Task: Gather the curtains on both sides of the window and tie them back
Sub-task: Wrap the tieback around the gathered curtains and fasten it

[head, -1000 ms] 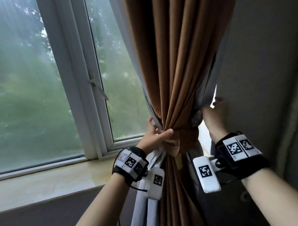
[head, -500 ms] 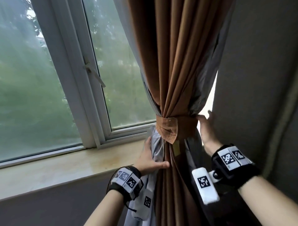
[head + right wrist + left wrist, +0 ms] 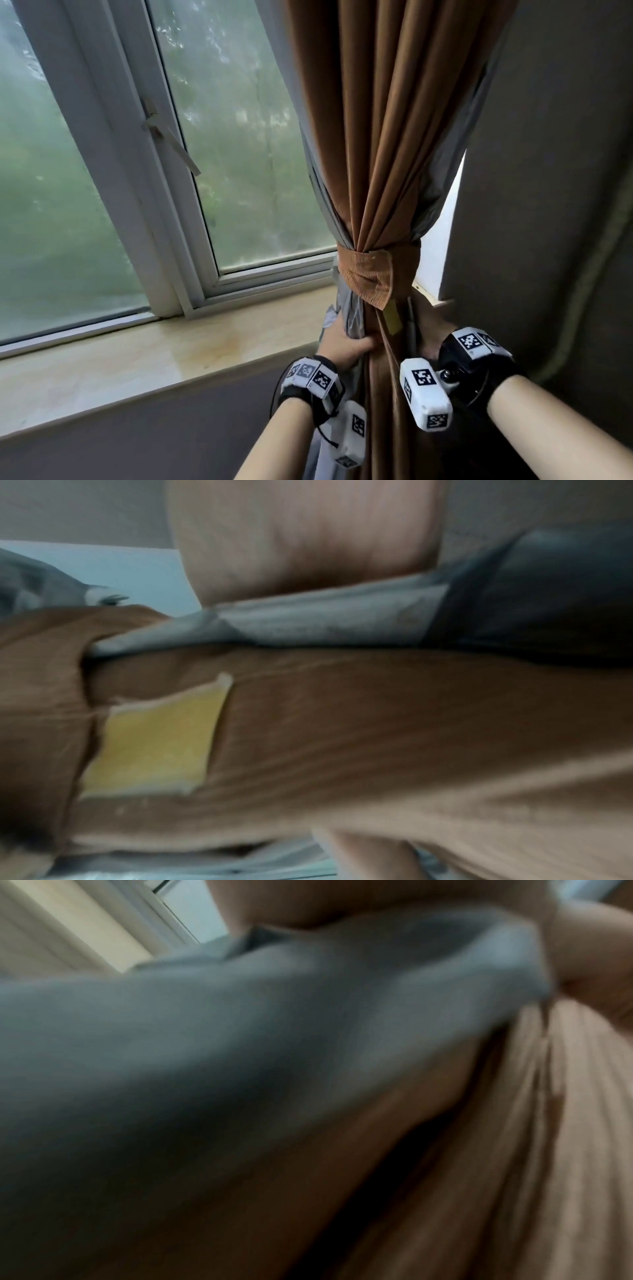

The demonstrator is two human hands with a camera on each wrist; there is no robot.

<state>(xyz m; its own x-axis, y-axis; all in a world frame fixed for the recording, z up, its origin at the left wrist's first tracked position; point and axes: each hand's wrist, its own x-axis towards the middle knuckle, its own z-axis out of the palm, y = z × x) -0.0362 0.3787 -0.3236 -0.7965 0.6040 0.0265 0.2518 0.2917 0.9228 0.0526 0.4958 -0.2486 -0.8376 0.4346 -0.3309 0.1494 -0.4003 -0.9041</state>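
The brown curtain (image 3: 387, 137) with its grey lining (image 3: 349, 308) hangs gathered at the window's right side. A brown tie-back band (image 3: 368, 274) is wrapped round it, with a yellow tag (image 3: 392, 318) hanging below. Just under the band, my left hand (image 3: 346, 346) grips the lining and the bundle's left edge. My right hand (image 3: 428, 329) holds the bundle's right side, its fingers hidden behind the cloth. The left wrist view shows the lining (image 3: 240, 1056) beside the brown cloth (image 3: 514, 1150). In the right wrist view the curtain (image 3: 377, 723) and tag (image 3: 154, 745) lie against my palm.
A beige window sill (image 3: 137, 359) runs under the white-framed window (image 3: 113, 171), whose handle (image 3: 171, 144) sticks out. A grey wall (image 3: 548, 171) stands close on the right of the curtain.
Both hands have slid down from the band's level to just below it. The band now sits round the curtain with no hand on it.
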